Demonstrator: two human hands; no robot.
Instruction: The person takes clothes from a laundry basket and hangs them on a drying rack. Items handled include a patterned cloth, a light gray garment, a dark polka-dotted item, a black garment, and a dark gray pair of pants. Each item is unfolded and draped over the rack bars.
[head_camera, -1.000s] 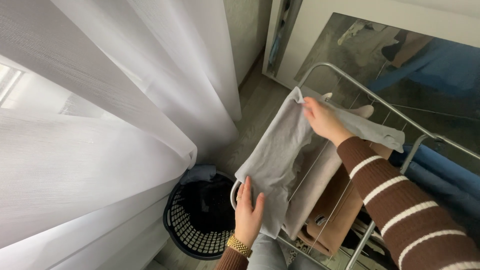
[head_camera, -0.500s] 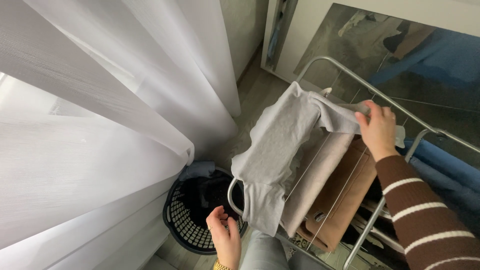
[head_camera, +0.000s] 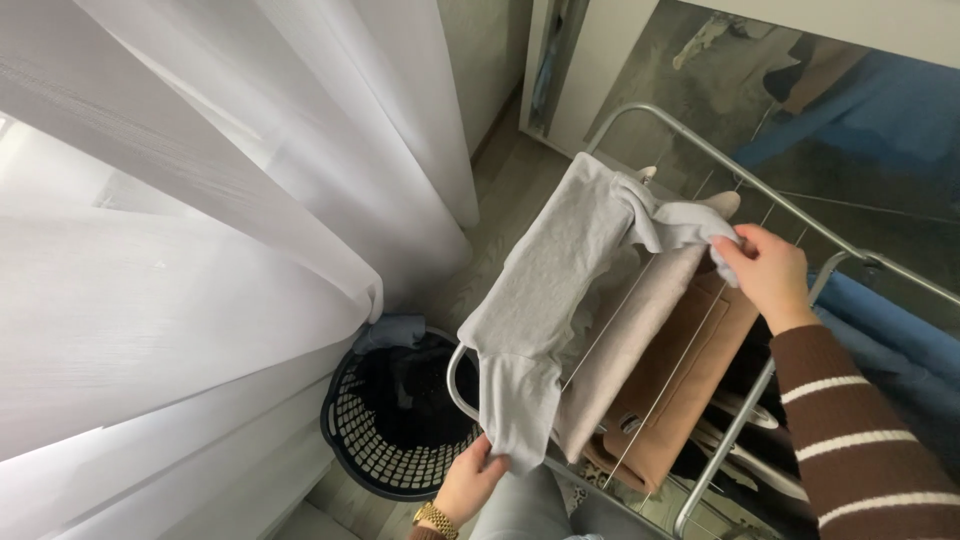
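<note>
A light grey garment (head_camera: 560, 270) lies draped over the end of a metal drying rack (head_camera: 760, 205). My right hand (head_camera: 768, 272) pinches the garment's upper sleeve near the middle of the rack. My left hand (head_camera: 470, 485) grips the hanging lower end of the same garment, just below the rack's near corner. A gold watch sits on my left wrist, and my right arm wears a brown sleeve with white stripes.
Beige and tan clothes (head_camera: 670, 370) hang on the rack under the grey one, and blue fabric (head_camera: 880, 330) at right. A dark plastic laundry basket (head_camera: 390, 425) stands on the floor by a white sheer curtain (head_camera: 200, 230). A mirror (head_camera: 800, 110) leans behind the rack.
My left hand dropped off the garment, then rose to take its lower hanging end. My right hand slid rightward along the rack, pulling the upper sleeve with it.
</note>
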